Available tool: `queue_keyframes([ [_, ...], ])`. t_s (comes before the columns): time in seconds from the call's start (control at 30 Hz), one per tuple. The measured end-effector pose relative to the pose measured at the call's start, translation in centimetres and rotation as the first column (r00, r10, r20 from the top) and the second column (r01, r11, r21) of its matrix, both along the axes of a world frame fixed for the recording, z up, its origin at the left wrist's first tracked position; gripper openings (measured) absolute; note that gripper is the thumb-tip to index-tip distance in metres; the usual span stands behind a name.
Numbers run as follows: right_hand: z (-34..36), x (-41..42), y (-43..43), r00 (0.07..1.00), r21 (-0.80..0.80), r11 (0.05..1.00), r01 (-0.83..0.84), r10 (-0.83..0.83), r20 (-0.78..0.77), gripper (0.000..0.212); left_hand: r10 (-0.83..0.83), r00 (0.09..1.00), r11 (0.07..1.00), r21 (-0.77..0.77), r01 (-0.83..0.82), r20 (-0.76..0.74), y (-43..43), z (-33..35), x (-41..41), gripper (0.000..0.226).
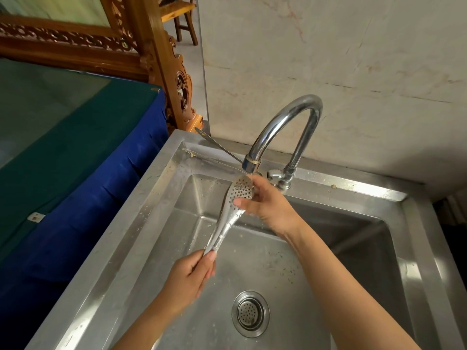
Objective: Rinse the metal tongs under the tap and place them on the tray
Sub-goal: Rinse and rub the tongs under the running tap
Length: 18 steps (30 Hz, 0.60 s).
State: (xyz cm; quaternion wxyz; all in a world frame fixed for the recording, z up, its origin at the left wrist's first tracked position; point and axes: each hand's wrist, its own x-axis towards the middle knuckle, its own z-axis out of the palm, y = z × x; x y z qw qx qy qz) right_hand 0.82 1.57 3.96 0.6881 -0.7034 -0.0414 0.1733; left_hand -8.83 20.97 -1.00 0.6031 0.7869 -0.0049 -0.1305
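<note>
Over the sink (141, 223), the rinsing step is under way: the left hand (188, 279) pinches the tongs (228, 221) by the handle end, and the right hand (265, 205) grips their perforated head under the tap (283, 127). Next they must go to a tray, which is not in view.

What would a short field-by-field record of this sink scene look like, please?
tongs: perforated head under the spout, handle end towards the person
left hand: pinches the handle end
right hand: holds the head, thumb across it
tap: thin stream onto the head
sink: steel, wet, strainer in the drain
utensil: lies on the back rim
tray: not in view
</note>
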Motion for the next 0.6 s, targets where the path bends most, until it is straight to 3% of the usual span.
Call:
queue_keyframes([
  [0.1,0.3,0.4,-0.3,0.994,-0.013,0.994,0.105,-0.105,0.043,0.017,-0.015,1.0,1.0,0.004,0.015,0.004,0.1,0.4,0.4,0.042],
  [0.37,-0.6,1.4,1.3,0.9,0.202,0.877,0.435,-0.428,-0.083,0.03,0.007,1.0,1.0,0.004,-0.007,0.016,0.2,0.6,1.3,0.044],
  [0.5,-1.2,1.2,2.2,0.863,0.16,0.85,0.502,-0.503,-0.038,0.029,0.023,1.0,0.999,0.037,-0.023,0.004,0.4,0.2,1.0,0.04],
  [0.6,-0.9,1.1,1.7,0.854,0.061,0.858,0.51,-0.514,0.079,0.028,0.053,0.998,0.992,0.115,-0.058,0.046,0.8,-0.1,0.7,0.04],
])
